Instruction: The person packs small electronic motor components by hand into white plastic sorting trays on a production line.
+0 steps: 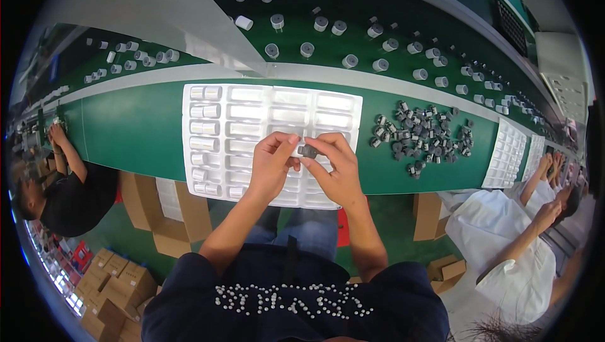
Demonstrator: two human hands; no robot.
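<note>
Over the white plastic tray (248, 94), both of my hands meet around a small dark grey round part (308, 151). The thumb and fingers of my right hand (337, 164) pinch it from the right. My left hand (271, 164) is closed close beside the part's left side, where a small pale bit shows; the fingers hide what they grip. White cylinders (205, 128) lie in the tray's leftmost compartments, with another cylinder (237, 192) in the near row. Several compartments farther right hold nothing that I can see.
A heap of small dark and silver parts (432, 131) lies on the green bench right of the tray. Beyond a metal rail, white cylinders (321, 24) stand on a green belt. A grey post (208, 24) rises at left. Co-workers (75, 197) sit on both sides; cardboard boxes (165, 216) stand below.
</note>
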